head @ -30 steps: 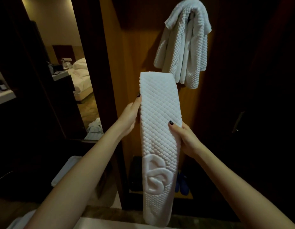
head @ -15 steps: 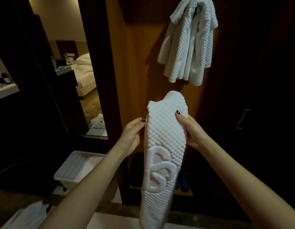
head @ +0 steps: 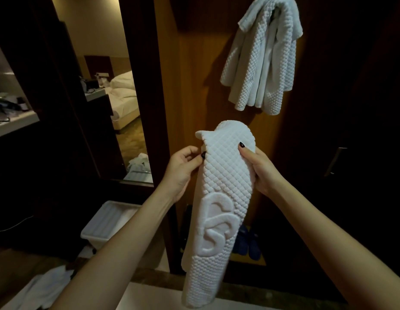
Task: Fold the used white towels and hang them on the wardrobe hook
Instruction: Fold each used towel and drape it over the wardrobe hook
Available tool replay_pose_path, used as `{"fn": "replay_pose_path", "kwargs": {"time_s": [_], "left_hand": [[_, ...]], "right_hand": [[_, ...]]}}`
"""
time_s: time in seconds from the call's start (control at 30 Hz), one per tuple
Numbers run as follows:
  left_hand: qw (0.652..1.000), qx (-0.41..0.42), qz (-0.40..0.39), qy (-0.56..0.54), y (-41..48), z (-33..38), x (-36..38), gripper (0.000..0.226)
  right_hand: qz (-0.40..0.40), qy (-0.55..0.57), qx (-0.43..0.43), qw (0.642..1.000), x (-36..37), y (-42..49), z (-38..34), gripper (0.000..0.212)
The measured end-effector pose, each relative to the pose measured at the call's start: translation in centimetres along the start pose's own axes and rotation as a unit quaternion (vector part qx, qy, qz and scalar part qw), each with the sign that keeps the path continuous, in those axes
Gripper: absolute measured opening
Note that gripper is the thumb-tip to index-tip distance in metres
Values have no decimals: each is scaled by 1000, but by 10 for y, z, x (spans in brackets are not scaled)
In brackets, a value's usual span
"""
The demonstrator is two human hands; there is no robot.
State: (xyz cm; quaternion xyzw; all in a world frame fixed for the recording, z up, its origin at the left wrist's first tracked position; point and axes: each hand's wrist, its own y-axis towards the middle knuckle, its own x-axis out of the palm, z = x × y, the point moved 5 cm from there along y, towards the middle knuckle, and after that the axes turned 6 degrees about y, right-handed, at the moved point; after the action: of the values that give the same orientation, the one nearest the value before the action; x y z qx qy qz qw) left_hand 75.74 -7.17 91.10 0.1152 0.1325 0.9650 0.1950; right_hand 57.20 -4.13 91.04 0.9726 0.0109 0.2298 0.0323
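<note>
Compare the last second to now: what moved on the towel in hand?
The top end of the long folded white quilted towel went from standing flat and upright to flopping over backward into a rounded fold. Both hands slid up toward that fold: left hand pinching the left edge, right hand gripping the right edge. Unchanged: both hands hold it, and the bunch of white towels on the wardrobe hook hangs as before.

bare wardrobe panel (head: pixel 194 90) left of the hung towels (head: pixel 264 66) stands open.
</note>
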Motion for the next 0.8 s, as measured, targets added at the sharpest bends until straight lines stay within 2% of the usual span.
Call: {"fn": "replay_pose_path", "kwargs": {"time_s": [0.07,0.17,0.23,0.37,0.5,0.57,0.63,0.73,0.8], "left_hand": [[999,17,28,23,-5,2,0,24],[996,30,78,11,-14,-1,-1,12],[992,43,95,66,-16,2,-1,6],[983,39,88,154,-15,5,9,22],[964,45,125,230,-8,10,8,19],[971,5,139,192,-5,8,3,14],[984,-24,143,107,0,8,3,12],[988,-17,147,46,10,18,8,16],[986,-12,162,33,18,23,7,18]], "right_hand": [[2,4,-9,1000,2,0,0,47],[6,11,-20,1000,4,1,-1,47],[12,13,-29,999,4,2,-1,46],[26,7,-39,999,4,2,4,40],[46,-42,-66,996,4,5,-2,33],[59,-69,-68,994,3,8,-5,35],[73,-98,-64,990,3,12,-10,43],[67,-179,-27,981,-3,9,-7,49],[33,-197,8,980,-13,1,13,41]]}}
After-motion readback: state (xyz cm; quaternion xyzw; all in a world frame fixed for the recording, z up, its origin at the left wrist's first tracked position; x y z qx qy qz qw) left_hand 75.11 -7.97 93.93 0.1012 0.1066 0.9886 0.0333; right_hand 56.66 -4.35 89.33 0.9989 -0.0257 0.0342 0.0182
